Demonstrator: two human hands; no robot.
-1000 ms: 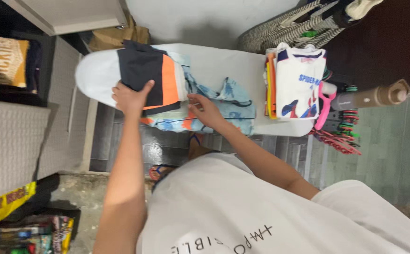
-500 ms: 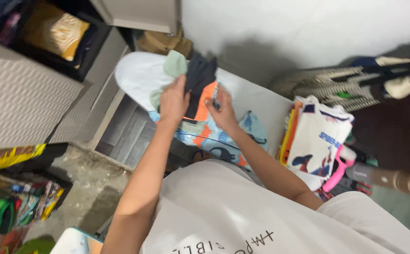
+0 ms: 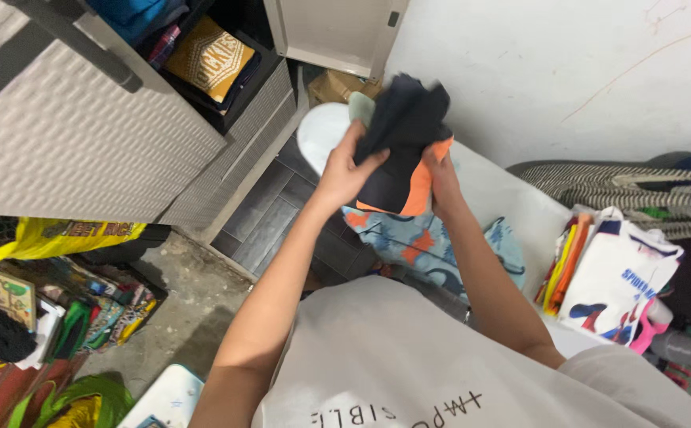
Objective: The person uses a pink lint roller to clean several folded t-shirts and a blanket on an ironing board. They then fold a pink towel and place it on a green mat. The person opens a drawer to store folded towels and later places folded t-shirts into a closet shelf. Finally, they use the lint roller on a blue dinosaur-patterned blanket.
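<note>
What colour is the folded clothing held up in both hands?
The folded clothing is dark navy with an orange panel, seen in the head view.

We see the ironing board (image 3: 520,210) running from the open cabinet (image 3: 108,135) on our left toward a stack of folded clothes (image 3: 611,277) at its right end, a crumpled garment (image 3: 433,246) lying on it between, below the folded garment (image 3: 401,150) held above

The dark folded clothes (image 3: 399,139) look blurry at 12 o'clock. They hide the right hand's (image 3: 443,184) fingers. The striped bag (image 3: 623,186) is cut off at 3 o'clock.
</note>
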